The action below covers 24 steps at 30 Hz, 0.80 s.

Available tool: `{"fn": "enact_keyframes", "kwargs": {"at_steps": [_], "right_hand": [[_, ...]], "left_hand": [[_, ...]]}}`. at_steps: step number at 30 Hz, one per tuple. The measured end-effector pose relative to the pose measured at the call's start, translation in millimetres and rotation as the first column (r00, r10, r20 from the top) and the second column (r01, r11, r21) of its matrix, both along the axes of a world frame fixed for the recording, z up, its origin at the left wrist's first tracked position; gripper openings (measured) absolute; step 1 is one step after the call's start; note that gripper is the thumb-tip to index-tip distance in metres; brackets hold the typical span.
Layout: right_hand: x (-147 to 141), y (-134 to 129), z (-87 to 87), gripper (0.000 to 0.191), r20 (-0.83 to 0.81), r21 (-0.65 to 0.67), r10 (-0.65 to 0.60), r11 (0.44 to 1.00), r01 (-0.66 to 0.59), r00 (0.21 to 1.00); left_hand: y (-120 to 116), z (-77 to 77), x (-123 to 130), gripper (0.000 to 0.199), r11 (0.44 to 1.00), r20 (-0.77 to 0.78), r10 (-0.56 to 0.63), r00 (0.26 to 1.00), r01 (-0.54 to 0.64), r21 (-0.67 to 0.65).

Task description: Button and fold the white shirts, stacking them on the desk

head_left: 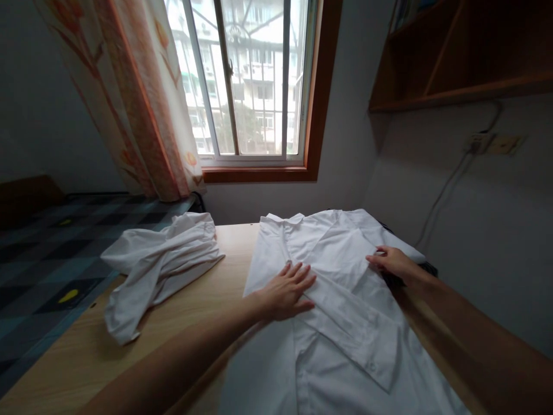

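Note:
A white shirt [276, 369] lies spread on the wooden table, its collar toward the window. One sleeve [354, 328] is folded across the front, with its cuff pointing down and to the right. My left hand [290, 291] rests flat on the shirt near the upper end of that sleeve, fingers spread. At the shirt's right edge, my right hand [391, 262] has its fingers closed in a pinch on the fabric. Part of the white cloth reaches beyond that hand to the right.
A crumpled white garment [164, 259] lies on the left of the wooden table [207, 323]. Farther left is a bed with a checked cover [43, 248]. Behind the table are a curtain [138, 104] and a window [254, 80]. A cable [447, 184] runs down the right wall below a wooden shelf [458, 92].

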State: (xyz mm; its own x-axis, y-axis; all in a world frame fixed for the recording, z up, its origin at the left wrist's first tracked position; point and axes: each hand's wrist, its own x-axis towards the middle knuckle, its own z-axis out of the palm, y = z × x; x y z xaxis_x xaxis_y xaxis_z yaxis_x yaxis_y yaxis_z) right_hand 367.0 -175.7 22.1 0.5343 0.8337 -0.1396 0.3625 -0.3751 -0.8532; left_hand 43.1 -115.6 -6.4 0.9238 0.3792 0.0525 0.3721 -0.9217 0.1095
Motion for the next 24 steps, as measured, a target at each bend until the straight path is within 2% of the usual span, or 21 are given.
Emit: {"fn": "enact_keyframes", "kwargs": {"at_steps": [3,6,8,9,10,11,13,15,16,17,18,21,22,24], "right_hand": [[-4.3,-6.2,0.8,0.066,-0.007,-0.035,0.053,0.998,-0.053,0.999],[-8.6,-11.0,2.6,0.075,-0.041,-0.044,0.102,0.994,-0.104,0.994],[-13.1,-11.2,8.1,0.081,-0.053,0.017,0.112,0.994,-0.111,0.992],[-16.9,-10.1,12.7,0.083,-0.048,0.052,0.117,0.992,-0.114,0.992],[-22.3,-8.0,18.6,0.084,-0.038,0.086,0.129,0.988,-0.125,0.991],[-29.6,-5.0,25.2,0.084,-0.029,0.118,0.147,0.983,-0.143,0.989],[-51.0,3.3,39.0,0.085,-0.022,0.174,0.203,0.965,-0.196,0.979],[-81.2,13.3,48.5,0.086,-0.019,0.222,0.285,0.936,-0.274,0.958],[-98.7,18.2,50.0,0.087,-0.019,0.237,0.332,0.918,-0.318,0.943],[-116.9,22.4,48.9,0.088,-0.02,0.246,0.385,0.897,-0.368,0.923],[-135.0,25.9,45.3,0.089,-0.028,0.244,0.444,0.872,-0.424,0.896],[-179.8,31.8,22.7,0.088,-0.076,0.203,0.619,0.777,-0.596,0.782],[-189.3,33.4,13.7,0.085,-0.075,0.18,0.66,0.747,-0.64,0.748],[-198.0,39.1,-2.6,0.075,0.009,0.147,0.691,0.714,-0.684,0.723]], "left_hand": [[3.1,-2.9,5.3,0.074,0.995,-0.039,-0.049,0.998,0.045,-0.09],[3.8,8.4,9.3,0.068,0.979,-0.041,-0.053,0.998,0.044,-0.197],[-3.0,18.2,17.2,0.064,0.944,0.051,-0.002,0.999,0.019,-0.33],[-9.2,22.5,22.8,0.064,0.902,0.124,0.046,0.991,0.012,-0.431],[-17.3,26.0,29.3,0.066,0.835,0.195,0.109,0.975,0.017,-0.55],[-27.0,28.9,36.0,0.07,0.737,0.253,0.188,0.949,0.034,-0.675],[-49.7,33.4,48.1,0.08,0.461,0.287,0.373,0.882,0.092,-0.882],[-73.4,37.5,54.9,0.087,0.186,0.233,0.547,0.804,0.154,-0.97],[-84.3,39.6,55.5,0.088,0.089,0.195,0.626,0.755,0.179,-0.98],[-94.2,41.6,54.2,0.086,0.022,0.159,0.699,0.697,0.202,-0.979],[-102.5,43.4,51.2,0.082,-0.013,0.138,0.765,0.63,0.229,-0.973],[-117.7,45.0,36.0,0.063,-0.046,0.104,0.893,0.438,0.318,-0.947],[-119.8,43.8,30.2,0.06,-0.068,0.078,0.91,0.408,0.332,-0.941],[-121.6,38.9,18.7,0.063,-0.143,-0.007,0.92,0.393,0.32,-0.937]]}}
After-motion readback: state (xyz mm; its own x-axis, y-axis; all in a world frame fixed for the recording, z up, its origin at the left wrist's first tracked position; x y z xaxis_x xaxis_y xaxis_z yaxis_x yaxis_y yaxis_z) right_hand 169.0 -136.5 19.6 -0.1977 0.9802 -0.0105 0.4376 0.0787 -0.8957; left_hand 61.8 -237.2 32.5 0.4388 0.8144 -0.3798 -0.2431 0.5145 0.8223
